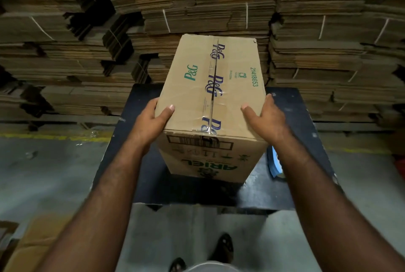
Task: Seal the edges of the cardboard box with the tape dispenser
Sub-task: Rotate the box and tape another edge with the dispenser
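Observation:
A tall brown cardboard box [192, 87] stands on a dark table [295, 107]. Clear tape printed with blue letters runs along its top centre seam and folds over the near edge. My left hand [153, 120] grips the near left top corner, thumb lying on the top face. My right hand [265, 118] clasps the near right top corner the same way. A blue tape dispenser [274, 165] lies on the table just right of the box, partly hidden behind my right forearm.
High stacks of flattened cardboard [197, 4] bound with white string fill the wall behind the table. Grey concrete floor with a yellow line [54, 137] lies to the left. Flat cardboard [32, 245] rests on the floor at the lower left. My feet show below.

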Tool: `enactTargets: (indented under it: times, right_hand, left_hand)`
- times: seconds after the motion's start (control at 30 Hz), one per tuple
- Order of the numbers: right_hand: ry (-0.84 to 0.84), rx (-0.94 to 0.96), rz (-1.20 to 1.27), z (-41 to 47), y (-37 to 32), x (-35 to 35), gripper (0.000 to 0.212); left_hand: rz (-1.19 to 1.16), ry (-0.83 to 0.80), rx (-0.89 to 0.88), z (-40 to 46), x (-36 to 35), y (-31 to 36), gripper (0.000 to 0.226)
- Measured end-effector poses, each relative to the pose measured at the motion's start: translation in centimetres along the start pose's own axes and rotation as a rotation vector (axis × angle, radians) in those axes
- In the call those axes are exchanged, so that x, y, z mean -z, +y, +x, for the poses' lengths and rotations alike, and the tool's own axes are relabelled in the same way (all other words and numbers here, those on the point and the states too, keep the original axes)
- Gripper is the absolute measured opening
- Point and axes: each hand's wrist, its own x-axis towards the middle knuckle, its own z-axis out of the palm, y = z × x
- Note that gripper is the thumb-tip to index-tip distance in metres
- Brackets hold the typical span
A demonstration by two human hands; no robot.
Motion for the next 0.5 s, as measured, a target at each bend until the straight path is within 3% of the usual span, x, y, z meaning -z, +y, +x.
enactTargets:
  times: [0.1, 0.17, 0.23, 0.37, 0.5]
  right_hand:
    - [0.191, 0.125, -0.399, -3.1, -1.7, -0.1, 0.078]
    - [0.201, 0.251, -0.485, -5.0, -3.4, -0.7, 0.056]
    - [0.148, 0.317, -0.48, -6.8, -4.3, -2.0, 0.047]
    - [0.169, 0.359, -0.544, -8.4, -3.8, -4.3, 0.059]
    - [0.137, 0.358, -0.572, -6.2, -3.7, -3.8, 0.057]
  left_hand:
    - [0.412, 0.097, -0.237, -1.7, 0.2, 0.5, 0.068]
    - [0.628, 0.051, -0.518, -2.8, -0.1, 1.0, 0.07]
    - [0.736, -0.051, -0.659, -3.7, -0.6, 1.0, 0.066]
    - [0.81, -0.052, -0.692, -4.0, -0.8, -0.3, 0.067]
    - [0.872, -0.061, -0.682, -2.4, -1.8, 0.4, 0.061]
